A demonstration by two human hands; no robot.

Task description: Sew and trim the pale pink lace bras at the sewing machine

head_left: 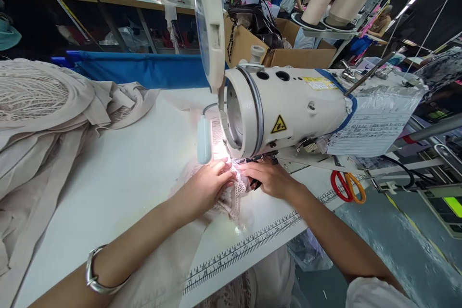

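Observation:
Pale pink lace fabric (233, 197) lies bunched under the lit needle area of a white sewing machine (296, 106). My left hand (207, 185) presses and grips the lace left of the needle, its fingers bent onto it. From the other side, my right hand (269, 175) has its fingers together on the lace edge, close to the presser foot. A small dark object shows beneath my right palm; its kind is hidden. Glare washes out the needle itself. A pale blue-green paddle-shaped part (204, 139) hangs beside the machine head.
Beige lace pieces with long straps (72, 101) are heaped on the left of the white table (144, 168). Red-and-orange-handled scissors (348, 186) lie at the right. A measuring tape (249, 245) runs along the front edge. Behind are a blue cloth bin (144, 70) and a cardboard box (299, 57).

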